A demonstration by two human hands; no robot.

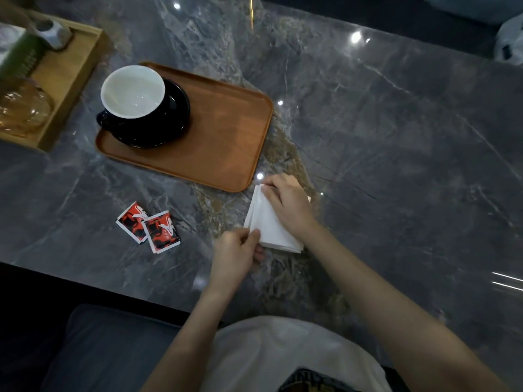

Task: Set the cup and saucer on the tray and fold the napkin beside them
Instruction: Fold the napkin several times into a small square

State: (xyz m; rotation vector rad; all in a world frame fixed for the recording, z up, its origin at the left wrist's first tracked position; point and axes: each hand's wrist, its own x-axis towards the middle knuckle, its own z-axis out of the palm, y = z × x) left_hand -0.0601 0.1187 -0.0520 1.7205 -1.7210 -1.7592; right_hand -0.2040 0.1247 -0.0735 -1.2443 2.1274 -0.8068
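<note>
Dark grey marble table [396,137], veined in white and brown, fills the view and reflects small ceiling lights. On it, just off the near right corner of the tray, lies the white napkin [267,222], partly folded into a layered, roughly triangular shape with stacked edges showing along its left and near sides. The right hand [285,203] lies across the napkin's upper part, its fingers curled onto the far corner and pressing it down. The left hand [236,254] pinches the napkin's near left edge between thumb and curled fingers.

Beyond the napkin, the brown wooden tray [226,131] sits slantwise on the table, its rounded near corner just beside the napkin's far tip. On the tray's left end stands the dark saucer [178,114], and on the saucer rests the cup [133,91], dark outside and white inside, with its handle pointing toward the tray's left edge.

To the left of the napkin and nearer than the tray, two red-and-black sachets [148,226] lie overlapping on the marble. At the far left a pale wooden box tray [70,77] holds an amber glass vessel [24,107], a small grey faceted object [53,33] and a green-sided box [17,52]. At the bottom, the person's light shirt [283,355] and a dark seat cushion [113,349] are visible.
</note>
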